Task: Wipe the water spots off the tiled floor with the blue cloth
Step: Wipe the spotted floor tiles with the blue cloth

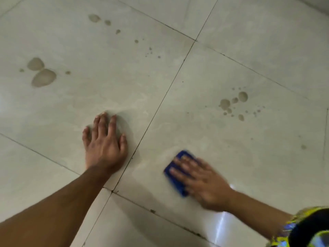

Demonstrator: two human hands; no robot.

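Observation:
A folded blue cloth [175, 172] lies flat on the pale tiled floor [231, 157], under the fingers of my right hand [201, 182], which presses on it and looks motion-blurred. My left hand [105, 143] rests flat on the neighbouring tile, fingers spread, holding nothing. Water spots show in several groups: two large ones [43, 77] at the far left, a trail [94, 18] running from the top middle toward the centre, and a cluster [233, 104] beyond my right hand. A faint smeared sheen surrounds both hands.
Dark grout lines [160, 104] cross the floor diagonally and meet near my left forearm. A yellow, blue and black patterned garment [309, 227] fills the bottom right corner. A bright reflection [222, 227] lies on the near tile.

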